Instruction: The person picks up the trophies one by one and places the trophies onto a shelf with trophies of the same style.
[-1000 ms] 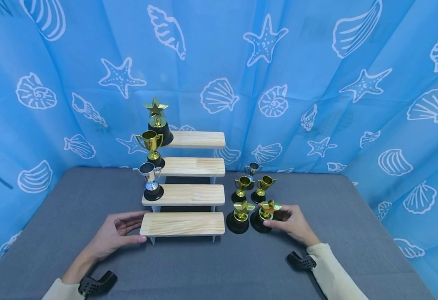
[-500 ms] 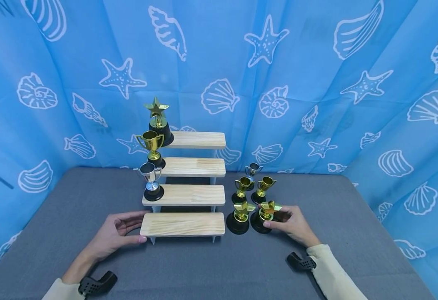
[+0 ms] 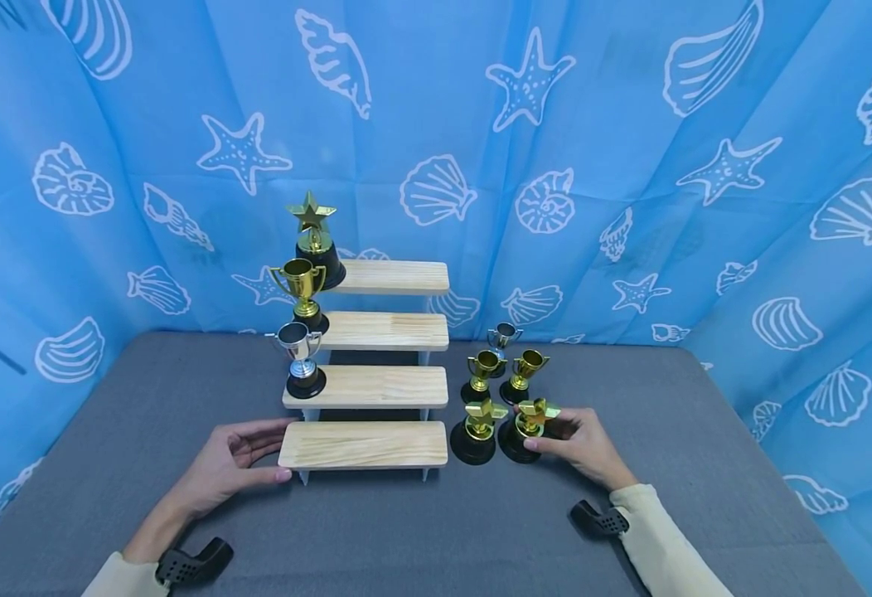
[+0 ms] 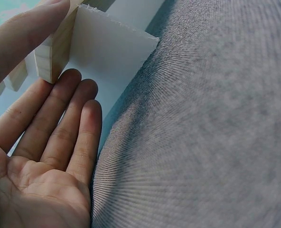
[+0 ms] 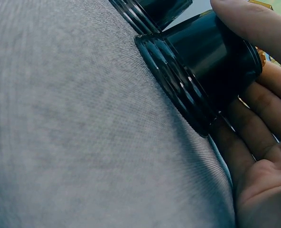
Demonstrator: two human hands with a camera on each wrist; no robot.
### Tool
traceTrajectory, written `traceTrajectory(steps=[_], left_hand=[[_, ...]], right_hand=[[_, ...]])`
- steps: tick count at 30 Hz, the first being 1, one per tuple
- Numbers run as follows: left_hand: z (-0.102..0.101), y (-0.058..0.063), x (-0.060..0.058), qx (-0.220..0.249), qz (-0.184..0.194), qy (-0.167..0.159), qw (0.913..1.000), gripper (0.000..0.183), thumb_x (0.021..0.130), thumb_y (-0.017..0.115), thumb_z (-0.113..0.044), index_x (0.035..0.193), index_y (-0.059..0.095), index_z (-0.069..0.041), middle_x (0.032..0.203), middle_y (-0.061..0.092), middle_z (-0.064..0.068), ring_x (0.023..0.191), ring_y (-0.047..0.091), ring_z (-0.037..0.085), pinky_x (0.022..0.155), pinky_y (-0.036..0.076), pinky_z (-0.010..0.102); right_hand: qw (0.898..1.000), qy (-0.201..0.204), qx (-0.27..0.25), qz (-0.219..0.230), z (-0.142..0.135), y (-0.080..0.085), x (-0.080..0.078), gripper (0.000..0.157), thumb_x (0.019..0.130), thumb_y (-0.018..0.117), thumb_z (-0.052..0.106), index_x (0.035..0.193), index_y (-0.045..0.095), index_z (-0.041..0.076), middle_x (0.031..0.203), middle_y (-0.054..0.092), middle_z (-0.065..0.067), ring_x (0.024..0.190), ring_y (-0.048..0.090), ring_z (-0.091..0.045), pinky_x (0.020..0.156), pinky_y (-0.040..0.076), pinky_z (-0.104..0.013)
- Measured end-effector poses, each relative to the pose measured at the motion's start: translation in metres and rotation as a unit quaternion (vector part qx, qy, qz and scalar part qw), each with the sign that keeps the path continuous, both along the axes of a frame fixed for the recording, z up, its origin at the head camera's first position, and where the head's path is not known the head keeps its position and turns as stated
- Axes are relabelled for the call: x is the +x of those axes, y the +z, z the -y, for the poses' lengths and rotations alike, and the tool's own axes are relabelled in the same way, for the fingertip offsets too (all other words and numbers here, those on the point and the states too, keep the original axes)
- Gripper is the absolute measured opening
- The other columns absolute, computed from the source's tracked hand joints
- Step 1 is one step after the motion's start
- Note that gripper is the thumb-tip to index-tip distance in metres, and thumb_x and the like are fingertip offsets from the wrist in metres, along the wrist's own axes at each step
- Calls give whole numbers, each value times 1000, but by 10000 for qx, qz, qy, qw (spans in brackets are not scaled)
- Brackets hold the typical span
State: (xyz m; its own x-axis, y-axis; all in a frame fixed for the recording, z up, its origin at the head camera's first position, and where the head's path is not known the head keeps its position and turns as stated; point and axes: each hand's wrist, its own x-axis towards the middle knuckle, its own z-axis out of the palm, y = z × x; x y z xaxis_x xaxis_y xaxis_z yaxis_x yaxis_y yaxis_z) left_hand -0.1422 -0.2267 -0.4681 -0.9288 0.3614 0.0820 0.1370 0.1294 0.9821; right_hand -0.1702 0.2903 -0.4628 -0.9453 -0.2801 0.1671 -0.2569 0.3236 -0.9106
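A four-step wooden display stand [image 3: 363, 445] stands on the grey table. My left hand [image 3: 229, 464] holds the left end of its lowest step, thumb at the front edge and fingers toward the back; in the left wrist view the fingertips [image 4: 73, 78] meet the board's corner. My right hand [image 3: 583, 444] grips the black base of a gold star trophy [image 3: 531, 421], right of the stand. In the right wrist view the thumb lies over that base [image 5: 202, 57], fingers behind it, base rim at the cloth. Beside it stands another gold star trophy [image 3: 478, 427].
On the stand's left side are a gold star trophy [image 3: 315, 240] on top, a gold cup [image 3: 302, 286] below, then a silver cup [image 3: 302, 356]. Behind the gripped trophy stand two gold cups, left [image 3: 481, 373] and right [image 3: 525, 373], and a silver cup [image 3: 503, 336]. A blue curtain [image 3: 436, 108] hangs behind.
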Motion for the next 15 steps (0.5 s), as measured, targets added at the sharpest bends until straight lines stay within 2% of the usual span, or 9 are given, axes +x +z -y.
traceTrajectory(steps=[15], left_hand=[[0,-1,-1,4,-56,-33,10000,67,83,80,3,139,47,17,135,55,36,115,64,8,99,53,24]], right_hand=[[9998,179,-21,-61,-2,2,0,34,84,82,3,115,72,-5,117,74,-12,78,63,-11,54,55,-26]])
